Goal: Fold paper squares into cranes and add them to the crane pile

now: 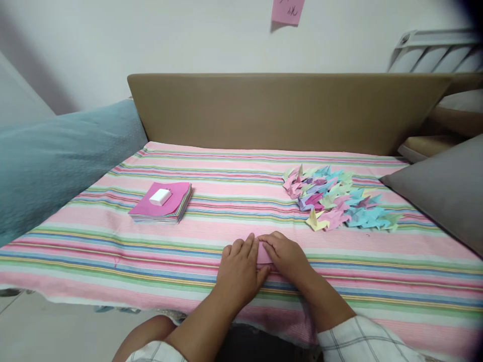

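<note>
A small folded piece of pink origami paper point(264, 254) lies on the striped cloth in front of me, largely covered by my hands. My left hand point(241, 269) rests palm down over its left side, with the fingers stretched out flat. At the right side, my right hand point(286, 255) has its fingers bent and closed on the paper's upper edge, close to my left fingertips. Beyond my right hand spreads a group of folded paper cranes point(332, 198) in pink, blue, purple, green and yellow. To the left sits a stack of square paper sheets point(175, 201), magenta on top.
A white block like a charger plug point(160, 197) lies on the stack. The striped cloth point(226, 186) covers the surface, bounded by a brown backrest point(283, 113), a blue-covered armrest point(68, 156) and a grey cushion point(445, 186). A pink note point(287, 11) sticks to the wall.
</note>
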A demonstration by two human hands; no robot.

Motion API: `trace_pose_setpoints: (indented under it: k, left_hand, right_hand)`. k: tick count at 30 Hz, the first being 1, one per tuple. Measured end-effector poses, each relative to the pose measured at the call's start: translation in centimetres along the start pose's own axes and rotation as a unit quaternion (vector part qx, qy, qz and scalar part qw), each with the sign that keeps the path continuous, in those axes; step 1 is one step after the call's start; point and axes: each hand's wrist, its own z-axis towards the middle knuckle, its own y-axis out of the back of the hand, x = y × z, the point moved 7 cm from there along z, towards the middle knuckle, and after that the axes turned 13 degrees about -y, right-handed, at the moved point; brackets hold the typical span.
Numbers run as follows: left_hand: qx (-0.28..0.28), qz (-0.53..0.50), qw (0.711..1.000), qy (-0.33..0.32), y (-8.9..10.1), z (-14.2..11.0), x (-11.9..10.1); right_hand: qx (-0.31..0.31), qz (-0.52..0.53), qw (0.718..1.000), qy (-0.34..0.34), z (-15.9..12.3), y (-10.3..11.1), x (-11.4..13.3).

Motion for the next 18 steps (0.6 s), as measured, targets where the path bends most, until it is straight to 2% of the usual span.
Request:
trace_pose_setpoints:
  k: [3,9,18]
  left_hand:
    - [-0.005,-0.026,1.0,0.004,0.5,0.2,0.4]
    - [0.004,-0.124,0.991,0.041,1.0,0.7,2.5]
    - [0.03,-0.085,0.996,0.016,-0.1,0.8,2.3]
  right_hand:
    - [-0.004,0.003,1.0,0.002,-0.1,0.2,-0.1]
    - [-0.024,0.036,0.999,0.001,-0.4,0.9,-0.9]
    - [-0.04,0.045,0.998,-0.004,-1.2,1.2,-2.4]
